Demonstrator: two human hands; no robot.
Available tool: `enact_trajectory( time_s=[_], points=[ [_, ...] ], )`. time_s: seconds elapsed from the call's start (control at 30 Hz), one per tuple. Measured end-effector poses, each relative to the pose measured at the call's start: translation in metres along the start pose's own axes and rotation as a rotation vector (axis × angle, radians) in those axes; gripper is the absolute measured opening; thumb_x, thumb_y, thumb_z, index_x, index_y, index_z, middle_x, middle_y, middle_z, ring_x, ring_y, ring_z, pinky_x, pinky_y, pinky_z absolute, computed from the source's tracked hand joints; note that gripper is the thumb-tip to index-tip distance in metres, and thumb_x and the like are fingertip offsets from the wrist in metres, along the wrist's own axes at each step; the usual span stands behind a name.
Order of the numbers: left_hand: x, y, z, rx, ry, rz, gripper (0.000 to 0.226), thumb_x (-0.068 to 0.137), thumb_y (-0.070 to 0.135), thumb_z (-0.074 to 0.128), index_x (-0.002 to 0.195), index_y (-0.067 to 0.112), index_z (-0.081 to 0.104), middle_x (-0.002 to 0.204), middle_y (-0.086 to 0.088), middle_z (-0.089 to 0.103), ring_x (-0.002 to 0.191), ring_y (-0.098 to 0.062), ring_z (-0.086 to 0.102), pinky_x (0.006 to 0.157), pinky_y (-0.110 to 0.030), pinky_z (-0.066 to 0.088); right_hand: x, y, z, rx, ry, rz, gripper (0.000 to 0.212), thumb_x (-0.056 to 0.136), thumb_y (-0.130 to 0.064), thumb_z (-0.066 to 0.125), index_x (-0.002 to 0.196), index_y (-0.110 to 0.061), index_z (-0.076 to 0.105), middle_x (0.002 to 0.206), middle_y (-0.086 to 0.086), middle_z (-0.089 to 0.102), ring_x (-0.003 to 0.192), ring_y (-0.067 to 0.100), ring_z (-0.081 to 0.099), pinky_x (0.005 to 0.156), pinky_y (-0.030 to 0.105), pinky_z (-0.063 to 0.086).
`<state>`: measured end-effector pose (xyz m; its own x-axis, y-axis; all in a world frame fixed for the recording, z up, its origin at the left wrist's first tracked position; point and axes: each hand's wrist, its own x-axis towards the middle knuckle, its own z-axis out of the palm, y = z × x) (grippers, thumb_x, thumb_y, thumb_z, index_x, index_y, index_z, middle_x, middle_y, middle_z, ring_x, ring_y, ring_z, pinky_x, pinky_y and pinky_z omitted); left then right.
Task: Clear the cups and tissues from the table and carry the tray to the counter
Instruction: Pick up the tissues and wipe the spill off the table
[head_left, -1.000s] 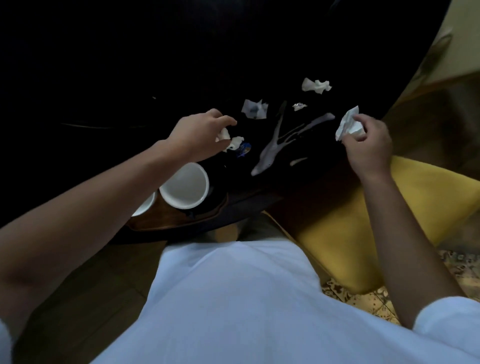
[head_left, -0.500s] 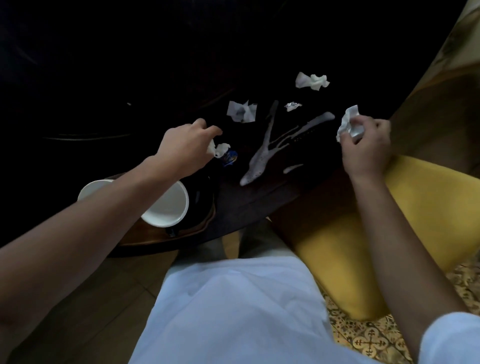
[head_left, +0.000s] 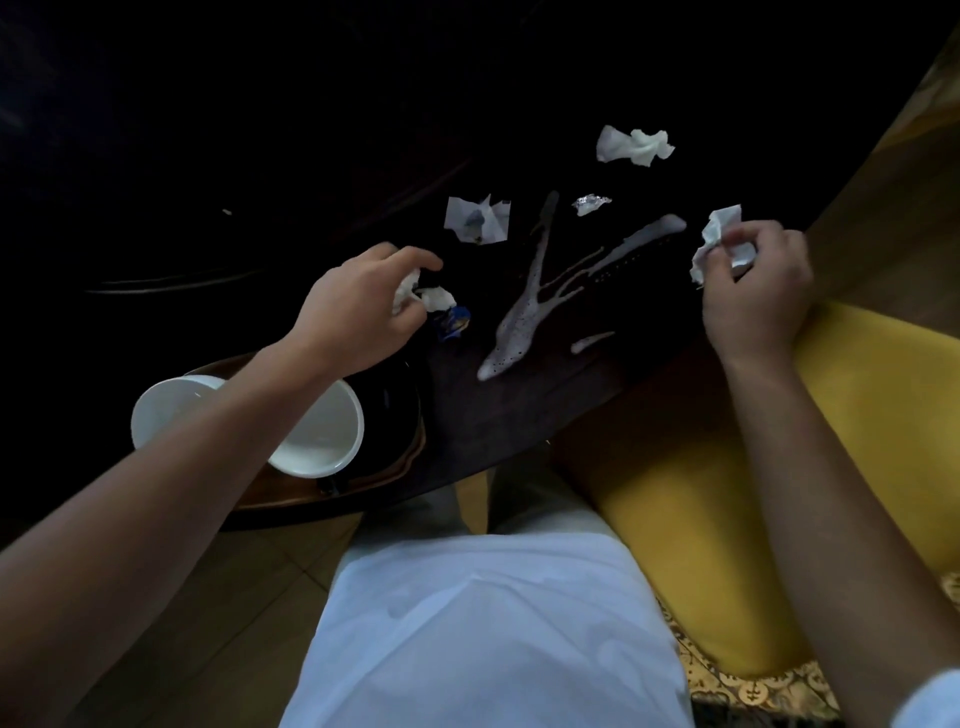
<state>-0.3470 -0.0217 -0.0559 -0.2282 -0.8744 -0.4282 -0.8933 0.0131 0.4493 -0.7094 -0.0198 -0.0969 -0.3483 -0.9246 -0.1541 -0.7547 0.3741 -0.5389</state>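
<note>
Unmoved: both hands (head_left: 363, 306) (head_left: 753, 291) apparently clutching tissues (head_left: 719, 241)

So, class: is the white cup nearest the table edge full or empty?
Empty: the white cup shows a bare white inside on the tray.

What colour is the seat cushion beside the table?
Yellow, clearest in the head view.

Two cups (head_left: 322, 441) side by side on tray (head_left: 400, 462), near-left tabletop (head_left: 519, 415) edge. Crumpled tissue (head_left: 634, 145) farthest back; flat tissue (head_left: 477, 221) left of foil scrap (head_left: 590, 203). Spill streak (head_left: 524, 317) between hands. Chair (head_left: 857, 415) right of tabletop.
</note>
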Motion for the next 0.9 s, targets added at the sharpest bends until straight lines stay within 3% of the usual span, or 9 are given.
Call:
enact_trajectory(
  time_s=[0.23,0.43,0.53,0.67,0.9],
  points=[
    [-0.001,0.002,-0.008,-0.069,0.048,-0.003,0.029,0.096,0.026,0.06,0.124,0.029,0.07,0.104,0.008,0.054,0.082,-0.015,0.057,0.07,-0.031,0.046,-0.001,-0.005,0.005,0.014,0.069,-0.006,0.024,0.093,-0.019,0.057,0.108,-0.002,0.064,0.118,0.022,0.058,0.099,0.032,0.06,0.064,-0.006,0.028],
    [-0.005,0.007,-0.003,0.075,-0.066,0.035,0.068,0.083,0.053,0.075,0.142,0.025,0.055,0.125,-0.001,0.052,0.095,-0.018,0.059,0.074,-0.034,0.052,-0.001,-0.005,0.006,0.018,0.091,-0.011,0.024,0.093,-0.018,0.057,0.107,0.0,0.064,0.117,0.023,0.059,0.098,0.034,0.06,0.065,-0.006,0.027],
    [-0.003,0.01,0.001,0.129,-0.121,0.024,0.074,0.083,0.047,0.08,0.146,0.022,0.051,0.131,-0.007,0.048,0.102,-0.026,0.062,0.077,-0.034,0.051,-0.001,-0.006,0.006,0.017,0.094,-0.009,0.024,0.093,-0.019,0.057,0.107,-0.001,0.064,0.117,0.022,0.059,0.099,0.034,0.06,0.065,-0.006,0.028],
    [-0.001,0.013,0.007,0.137,-0.07,0.042,0.064,0.085,0.036,0.08,0.141,0.017,0.055,0.128,-0.011,0.05,0.097,-0.029,0.062,0.071,-0.031,0.043,-0.001,-0.006,0.006,0.008,0.102,0.007,0.023,0.093,-0.02,0.058,0.108,-0.004,0.065,0.118,0.019,0.059,0.099,0.031,0.061,0.064,-0.004,0.03],
    [-0.005,0.014,0.017,0.144,-0.006,0.058,0.054,0.082,0.025,0.083,0.129,0.009,0.061,0.127,-0.016,0.05,0.1,-0.033,0.061,0.069,-0.033,0.045,-0.001,-0.007,0.008,-0.016,0.108,0.027,0.025,0.094,-0.023,0.057,0.11,-0.004,0.063,0.12,0.018,0.058,0.101,0.031,0.061,0.062,-0.004,0.031]
  ],
)
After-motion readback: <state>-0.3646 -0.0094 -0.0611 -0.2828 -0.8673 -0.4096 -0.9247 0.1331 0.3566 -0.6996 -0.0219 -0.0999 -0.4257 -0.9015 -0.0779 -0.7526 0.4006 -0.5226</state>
